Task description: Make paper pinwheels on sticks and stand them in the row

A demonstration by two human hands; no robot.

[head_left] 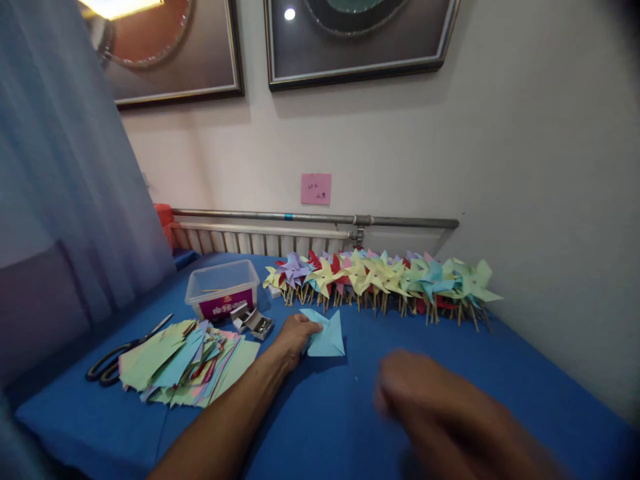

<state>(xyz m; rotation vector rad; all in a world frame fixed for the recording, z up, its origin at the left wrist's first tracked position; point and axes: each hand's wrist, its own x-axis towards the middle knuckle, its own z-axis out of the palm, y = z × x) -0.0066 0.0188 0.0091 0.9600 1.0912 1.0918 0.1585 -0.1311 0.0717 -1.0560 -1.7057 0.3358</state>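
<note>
The left hand [295, 339] has a narrow grip, thumb and fingers pinching a light-blue paper [330, 340] with pointed corners. This paper lies over the middle of the counter [320, 413], between the near edge and the row of pinwheels [373, 277] along the far edge. The right hand [430, 393], nearer the right edge, is apart from the paper and badly blurred; its fingers look curled, but I cannot tell whether its grip holds anything.

The step in hand seems to be holding the folded paper steady. To do that well, the thumb should press flat near the centre, firmly enough to stop folds springing back yet lightly enough not to crease the curved parts. Fingertips belong behind the sheet as support, with the free points left uncovered so the right hand has clear access. A pinch too close to one edge could let the opposite corner slip or tear.

Toward the left edge lie a paper pile [170, 360] and scissors [117, 353]; a clear plastic box [223, 275] and an open small box of metal pieces [261, 325] stand beyond the pile.
</note>
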